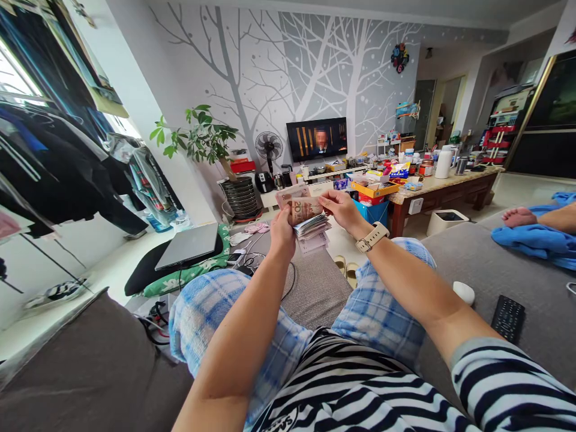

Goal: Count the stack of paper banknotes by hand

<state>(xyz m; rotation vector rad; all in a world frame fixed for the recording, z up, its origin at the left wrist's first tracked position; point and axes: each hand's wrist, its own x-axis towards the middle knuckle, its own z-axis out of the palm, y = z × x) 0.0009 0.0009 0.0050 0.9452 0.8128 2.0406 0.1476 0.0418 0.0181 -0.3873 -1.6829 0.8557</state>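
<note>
A thick wad of banknotes [311, 227] sits in front of me, above my lap. My left hand [282, 234] grips it from below and behind, its fingers partly hidden by the notes. My right hand [342, 210] reaches in from the right, with its fingertips pinching the top edge of a pinkish note [294, 195] marked 20. That note stands fanned up from the rest. A beige-strapped watch [372, 237] sits on my right wrist.
A grey sofa lies under and around me, with a black remote [508, 318] and a white mouse [463, 293] on it. A laptop [186, 246] rests on a black cushion to the left, near tangled cables. Another person's foot [519, 216] lies on blue cloth at right.
</note>
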